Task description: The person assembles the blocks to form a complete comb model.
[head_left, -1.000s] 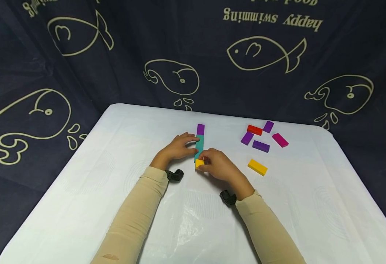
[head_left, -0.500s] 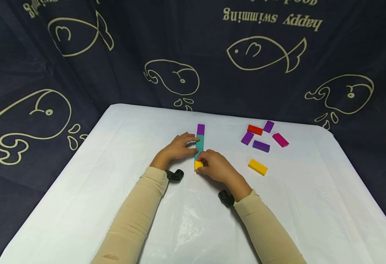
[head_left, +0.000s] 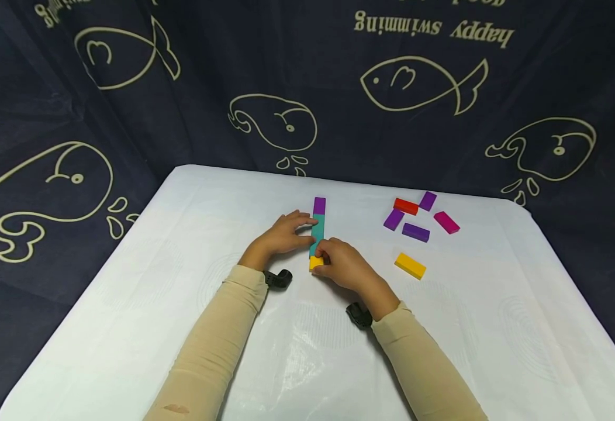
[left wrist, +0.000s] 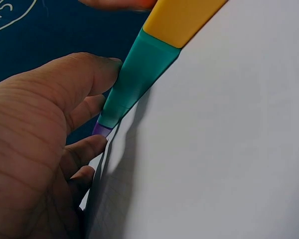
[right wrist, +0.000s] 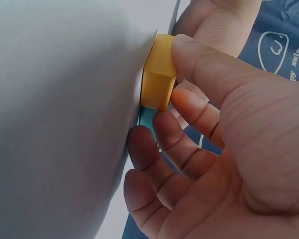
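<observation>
A row of blocks lies on the white table, with a purple block (head_left: 320,206) at the far end, teal blocks (head_left: 317,231) in the middle and a yellow block (head_left: 315,264) at the near end. My right hand (head_left: 346,266) pinches this yellow block; in the right wrist view the thumb lies on the yellow block (right wrist: 158,74) and the index finger meets its edge. My left hand (head_left: 284,234) rests along the row's left side, fingers fairly straight. In the left wrist view its thumb touches the teal block (left wrist: 139,69), which meets the yellow one end to end.
To the right lie a loose yellow block (head_left: 410,266), a red block (head_left: 406,206), a magenta block (head_left: 446,222) and several purple blocks, one being a dark purple block (head_left: 415,232). A dark cloth (head_left: 334,140) with fish drawings hangs behind the table.
My right hand has brought the yellow block slightly left and nearer, into line with the teal blocks. Over the last half second it has barely moved. My left hand has stayed still.
</observation>
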`<state>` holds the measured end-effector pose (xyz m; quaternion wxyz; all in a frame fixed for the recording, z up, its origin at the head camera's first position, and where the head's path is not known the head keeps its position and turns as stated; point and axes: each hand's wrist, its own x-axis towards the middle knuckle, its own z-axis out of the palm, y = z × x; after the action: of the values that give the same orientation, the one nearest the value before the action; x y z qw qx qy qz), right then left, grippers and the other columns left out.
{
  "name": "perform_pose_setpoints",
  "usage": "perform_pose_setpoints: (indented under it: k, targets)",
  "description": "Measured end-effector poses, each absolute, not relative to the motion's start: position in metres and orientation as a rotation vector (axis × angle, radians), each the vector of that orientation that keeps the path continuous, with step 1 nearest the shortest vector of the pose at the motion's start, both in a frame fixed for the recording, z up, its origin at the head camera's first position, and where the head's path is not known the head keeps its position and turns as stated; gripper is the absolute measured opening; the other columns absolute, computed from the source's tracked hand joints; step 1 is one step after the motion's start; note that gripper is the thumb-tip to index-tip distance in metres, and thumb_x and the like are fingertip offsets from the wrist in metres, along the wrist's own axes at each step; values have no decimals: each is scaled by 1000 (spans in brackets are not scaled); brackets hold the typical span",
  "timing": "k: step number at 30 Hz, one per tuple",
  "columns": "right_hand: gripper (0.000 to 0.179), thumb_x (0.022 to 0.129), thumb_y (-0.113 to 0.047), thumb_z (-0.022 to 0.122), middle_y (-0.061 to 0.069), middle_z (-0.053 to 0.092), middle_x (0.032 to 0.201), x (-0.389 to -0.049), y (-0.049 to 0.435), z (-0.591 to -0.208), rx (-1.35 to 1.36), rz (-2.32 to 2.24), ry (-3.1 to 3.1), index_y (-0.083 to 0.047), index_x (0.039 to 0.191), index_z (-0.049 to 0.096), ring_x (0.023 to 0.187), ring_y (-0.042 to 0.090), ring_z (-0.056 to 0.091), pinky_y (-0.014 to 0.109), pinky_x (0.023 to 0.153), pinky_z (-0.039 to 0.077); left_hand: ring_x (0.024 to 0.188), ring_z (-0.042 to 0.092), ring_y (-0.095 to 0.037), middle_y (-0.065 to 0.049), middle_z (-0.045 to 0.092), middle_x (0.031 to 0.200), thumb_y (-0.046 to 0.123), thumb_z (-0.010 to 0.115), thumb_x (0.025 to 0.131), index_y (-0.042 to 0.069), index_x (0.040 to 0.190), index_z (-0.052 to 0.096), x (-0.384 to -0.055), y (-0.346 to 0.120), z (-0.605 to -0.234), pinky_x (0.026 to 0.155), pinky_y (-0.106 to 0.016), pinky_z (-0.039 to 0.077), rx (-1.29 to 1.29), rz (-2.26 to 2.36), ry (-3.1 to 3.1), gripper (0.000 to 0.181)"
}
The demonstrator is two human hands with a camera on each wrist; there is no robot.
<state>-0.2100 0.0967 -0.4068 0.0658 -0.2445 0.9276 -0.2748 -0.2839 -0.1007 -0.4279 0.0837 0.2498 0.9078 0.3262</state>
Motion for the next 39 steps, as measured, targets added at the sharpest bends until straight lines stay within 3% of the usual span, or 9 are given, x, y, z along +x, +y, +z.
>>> perform_pose_setpoints:
  k: [22,32,39]
  targets:
    - [26,85,-21,80,4,53,84,-211,96,-409,-717,-859,2783,-12,96,59,80,19,49,34,71,40,146,27,-30,-12,40,153,33,66,93,15,142,55,-287,-101,-432,121,-52,5,762,966,2725,53]
    - [26,85,-20,79,5,54,84,-212,100,-411,-735,-908,2746,-12,97,58,81,19,49,34,71,40,148,22,-30,-11,40,154,34,66,93,16,142,55,-287,-100,-433,121,-52,5,746,958,2724,54]
    - [26,87,-23,78,5,59,91,-210,105,-407,-726,-932,2696,-10,103,62,85,19,51,34,77,45,142,34,-27,-9,47,149,31,69,91,14,140,57,-285,-99,-427,119,-58,5,757,988,2694,53]
